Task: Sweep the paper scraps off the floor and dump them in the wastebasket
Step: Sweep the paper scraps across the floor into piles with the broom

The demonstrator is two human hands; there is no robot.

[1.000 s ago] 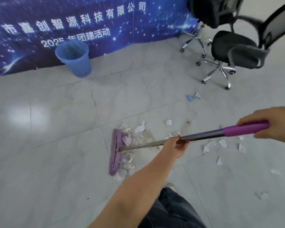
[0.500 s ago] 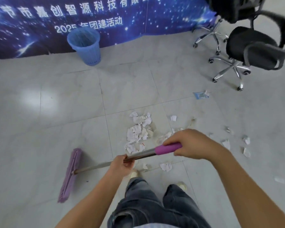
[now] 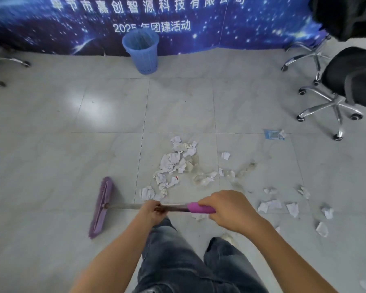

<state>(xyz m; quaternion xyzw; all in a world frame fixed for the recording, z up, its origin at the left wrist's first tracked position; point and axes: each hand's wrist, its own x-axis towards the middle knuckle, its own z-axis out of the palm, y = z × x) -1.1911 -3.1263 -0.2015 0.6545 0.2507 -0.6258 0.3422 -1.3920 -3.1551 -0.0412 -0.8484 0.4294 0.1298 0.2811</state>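
Pale grey floor tiles (image 3: 51, 166) carry the mess. Most of the paper scraps (image 3: 173, 163) are heaped just ahead of the two hands, and looser ones trail off beyond the right hand (image 3: 226, 208). None has reached the wastebasket (image 3: 142, 51), which stands well ahead of the grip against a blue banner (image 3: 51, 28).

Both hands are closed firmly on the broom (image 3: 103, 206). The left hand (image 3: 151, 210) wraps the bare metal shaft, and the right is curled round the purple sleeve at the top end. The handle lies level across the body, with the head out past the left hand, clear of the heap. That looks like a reach before a stroke that would draw scraps inward. The spaced hands likely give leverage.

Whether the bristles touch the tiles or hover is hard to tell. The left fingers are tucked under the shaft, and a scrap under the handle is partly covered. Far right of the grip an office chair (image 3: 351, 85) is cut off by the edge, with a bluish wrapper (image 3: 273, 134) near it. No dustpan shows.
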